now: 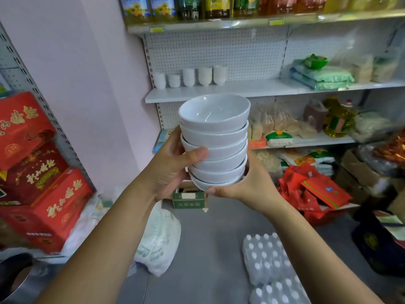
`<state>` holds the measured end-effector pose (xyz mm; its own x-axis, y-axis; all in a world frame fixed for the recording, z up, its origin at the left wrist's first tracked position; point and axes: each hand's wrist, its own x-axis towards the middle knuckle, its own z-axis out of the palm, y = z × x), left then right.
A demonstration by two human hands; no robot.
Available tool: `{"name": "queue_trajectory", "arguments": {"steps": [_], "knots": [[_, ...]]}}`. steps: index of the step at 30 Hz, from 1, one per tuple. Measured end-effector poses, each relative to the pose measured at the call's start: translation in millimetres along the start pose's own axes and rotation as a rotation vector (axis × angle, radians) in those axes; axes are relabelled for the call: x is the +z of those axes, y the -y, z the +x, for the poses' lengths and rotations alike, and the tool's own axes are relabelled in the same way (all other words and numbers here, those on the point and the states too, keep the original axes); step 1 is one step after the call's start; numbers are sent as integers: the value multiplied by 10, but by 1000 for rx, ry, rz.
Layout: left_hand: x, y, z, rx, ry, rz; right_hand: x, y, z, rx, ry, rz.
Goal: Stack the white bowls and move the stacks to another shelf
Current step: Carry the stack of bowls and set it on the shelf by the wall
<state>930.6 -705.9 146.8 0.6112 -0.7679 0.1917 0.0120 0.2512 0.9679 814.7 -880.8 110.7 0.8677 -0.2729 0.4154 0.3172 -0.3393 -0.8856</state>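
Bowl stack held between both hands

The stack of white bowls (214, 141) stands near-upright, mouths up, leaning slightly left; left hand (173, 167) grips its side, right hand (247, 183) cups its base.

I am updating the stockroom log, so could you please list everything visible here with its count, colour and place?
held bowl stack: about six bowls, white, in the air between both hands
shelf bowl stacks: five, white, back left of the middle shelf
middle shelf: one, white, ahead
oil bottles: several, yellow and green, top shelf
green packets: a few, middle shelf, right
red boxes: three, red with gold, stacked at left
water bottle packs: two, clear with white caps, floor, lower right
plastic bag: one, white, floor, centre
red pouches: many, floor, right
left hand: one, grips the stack's side
right hand: one, cups the stack's base
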Motion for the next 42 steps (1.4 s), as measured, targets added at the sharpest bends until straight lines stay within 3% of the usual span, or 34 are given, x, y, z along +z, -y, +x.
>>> {"name": "queue_trajectory", "arguments": {"steps": [9, 25, 34, 42], "knots": [[-620, 190, 1268, -17, -76, 3, -99, -740, 1373, 3, 22, -18], [-2234, 481, 4180, -85, 120, -3, -15, -2024, 3947, 66, -148, -20], [-2463, 862, 5513, -112, 188, -94, -414, -2722, 4887, 118, -240, -55], [-2369, 1119, 6954, -56, 183, -91, -1222, -3343, 5984, 114, -255, -102]]}}
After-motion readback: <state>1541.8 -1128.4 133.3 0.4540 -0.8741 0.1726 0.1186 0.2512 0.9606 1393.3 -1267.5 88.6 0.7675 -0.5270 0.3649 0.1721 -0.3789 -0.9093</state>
